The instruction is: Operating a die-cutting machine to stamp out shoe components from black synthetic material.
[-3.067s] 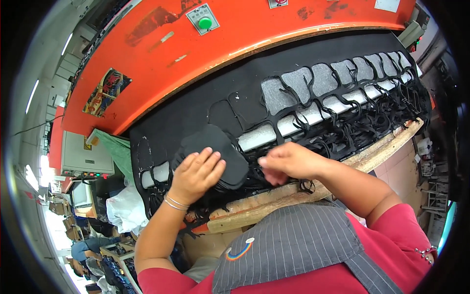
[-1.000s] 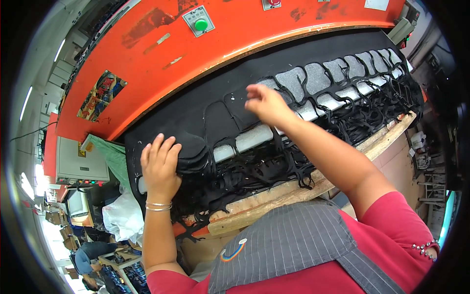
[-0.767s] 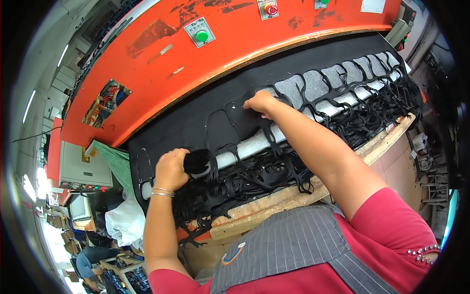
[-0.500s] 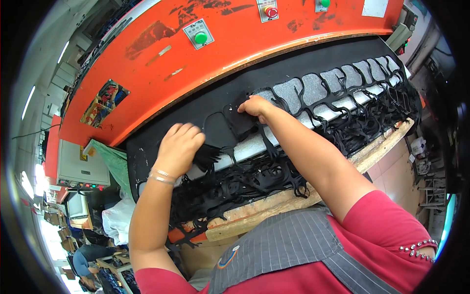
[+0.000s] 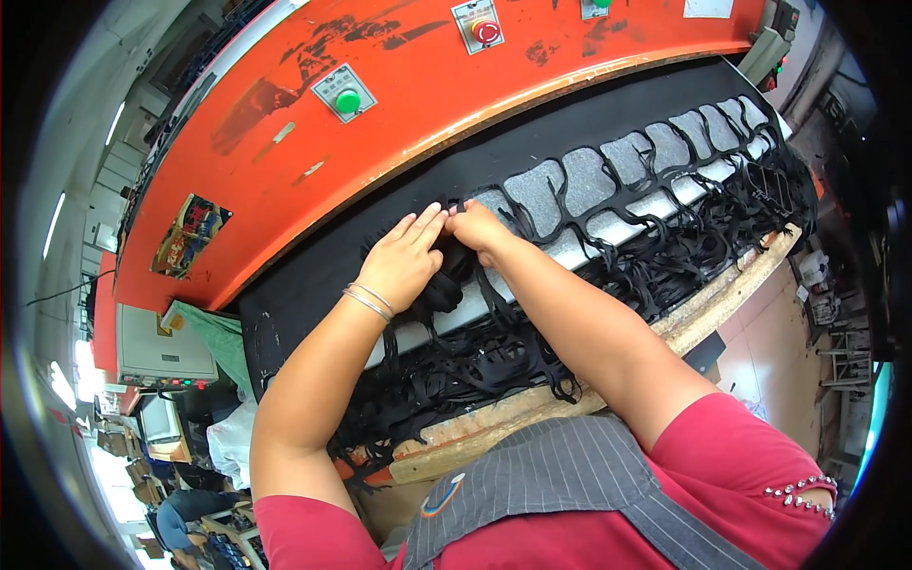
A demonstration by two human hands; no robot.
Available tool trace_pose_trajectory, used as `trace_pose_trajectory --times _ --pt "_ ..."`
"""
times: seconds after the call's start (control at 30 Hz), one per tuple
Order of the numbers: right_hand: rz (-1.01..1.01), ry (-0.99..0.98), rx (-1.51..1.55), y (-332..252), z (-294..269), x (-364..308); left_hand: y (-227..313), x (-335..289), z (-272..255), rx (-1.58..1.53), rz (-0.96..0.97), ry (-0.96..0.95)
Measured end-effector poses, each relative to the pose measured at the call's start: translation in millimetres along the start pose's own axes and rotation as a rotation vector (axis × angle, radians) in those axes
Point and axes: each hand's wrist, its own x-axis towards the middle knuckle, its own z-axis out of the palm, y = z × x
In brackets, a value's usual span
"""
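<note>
My left hand point(image 5: 407, 258) is closed around a bunch of black cut pieces point(image 5: 443, 289), its fingers reaching toward the right hand. Thumb and fingers of my right hand point(image 5: 478, 231) are pinched at the edge of black material beside the left fingertips; exactly what they grip is partly hidden. Both hands meet over a long strip of black sheet, where a branching black offcut web point(image 5: 617, 201) lies across a pale grey board point(image 5: 537, 195). Cut-out gaps in the web bare the grey surface to the right of my hands.
An orange machine point(image 5: 380, 104) with a green button point(image 5: 348, 101) and a red button point(image 5: 485, 32) stands along the far side. Tangled black scraps point(image 5: 446, 366) lie along the near side, behind a worn wooden edge point(image 5: 532, 418). A person point(image 5: 185, 518) is at lower left.
My left hand has moved right and upward with its bunch, meeting the right hand. The right hand has shifted slightly left and down. The view has shifted a little.
</note>
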Motion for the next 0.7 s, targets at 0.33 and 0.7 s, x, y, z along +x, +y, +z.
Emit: trace_pose_trajectory --times 0.33,0.7 --pt "0.185 -0.329 0.187 12 -31 -26 0 -22 -15 -0.035 -0.004 -0.170" --pt "-0.578 0.091 -0.872 -18 48 -60 42 -189 -39 -0.212 -0.496 0.056"
